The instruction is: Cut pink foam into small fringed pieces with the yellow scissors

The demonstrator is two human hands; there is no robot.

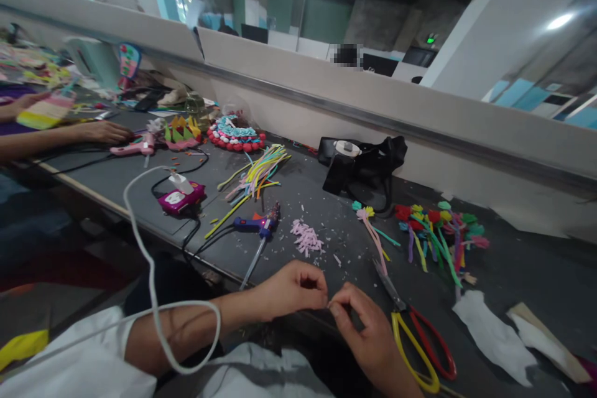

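Note:
My left hand [298,288] and my right hand [357,317] meet at the table's front edge, both closed in a pinch. Whatever lies between the fingertips is too small to name. Scissors [396,298] with one yellow and one red handle lie beside my right hand. Beyond my left hand is a small pile of pale pink cut pieces [306,237]. A blue glue gun [255,224] with a clear stick lies to the left of the pile. Pink stems with small flower heads [370,230] rest past the scissors' tips.
Fuzzy coloured stems [261,171] lie in a bundle, with a purple power strip [181,197] at left. A white cable [150,273] crosses my left arm. Colourful flowers [438,224], a white paper scrap [494,329] and a black strapped item [359,161] lie right. A co-worker's hand [105,132] rests at left.

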